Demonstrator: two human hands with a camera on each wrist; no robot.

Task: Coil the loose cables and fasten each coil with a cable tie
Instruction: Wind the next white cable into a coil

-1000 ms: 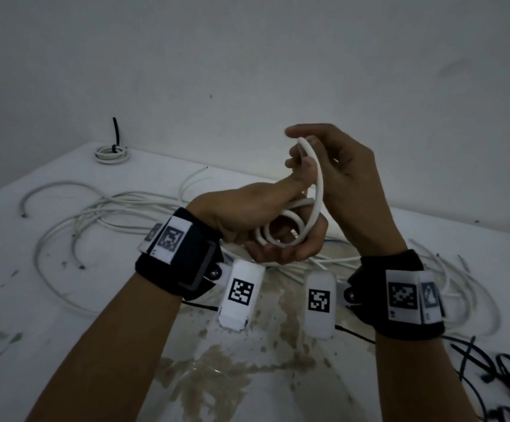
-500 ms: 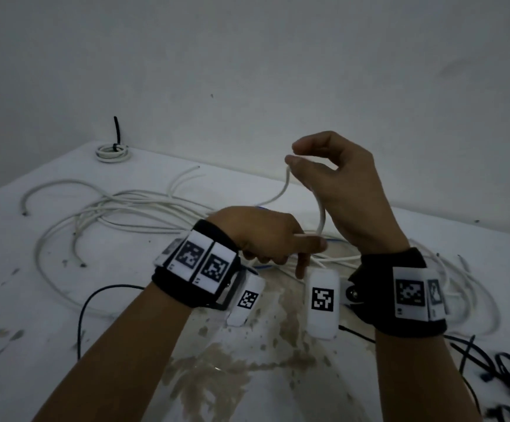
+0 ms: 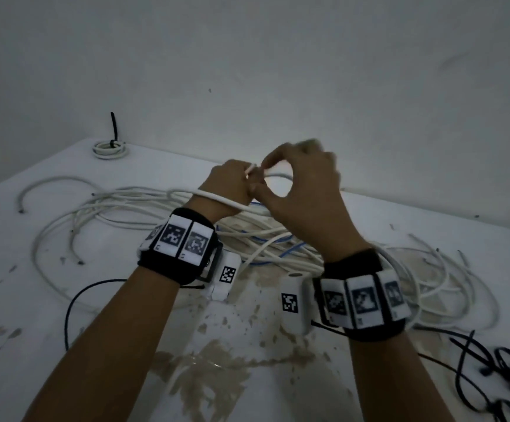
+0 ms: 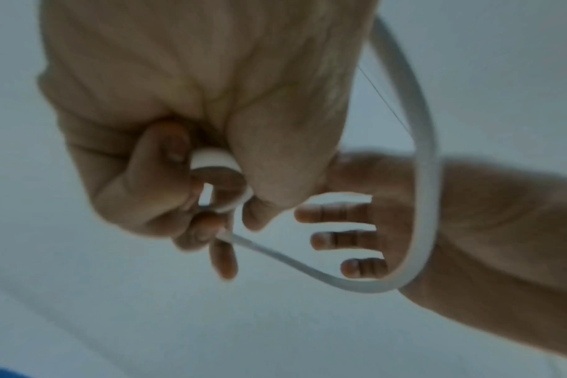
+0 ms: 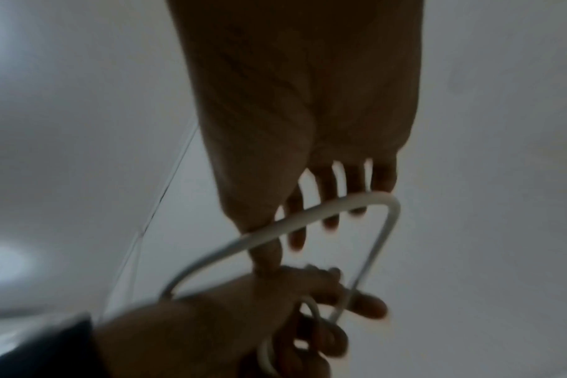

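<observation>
A person's two hands meet above a stained white bench (image 3: 49, 300), working a white cable (image 3: 217, 197) into a small coil. The left hand (image 3: 227, 185) is curled tight around the coil (image 4: 222, 179), its fingers folded over two or three small loops, as the left wrist view shows. From that fist the cable runs out, sweeps in a wide bend across the right forearm, and passes back over the left wrist toward the bench. The right hand (image 3: 302, 190) sits just beside the left, touching it; its thumb and forefinger come together at the cable's free end by the left knuckles, while its other three fingers (image 4: 337, 213) stand apart and slightly bent. Motion blur hides whether thumb and forefinger actually nip the cable.

Under the hands lies a tangle of loose white cables (image 3: 119, 208), with a blue cable (image 3: 293, 254) threaded through it. Beyond the tangle, at the bench's far left corner against the wall, rests a finished coil (image 3: 109, 149) bound with a black tie (image 3: 114, 129) whose tail stands upright. To the right of the tangle, at the bench's near edge, lies a heap of black ties (image 3: 497, 373). A thin black cord (image 3: 74, 309) curves across the bench below the left wrist.
</observation>
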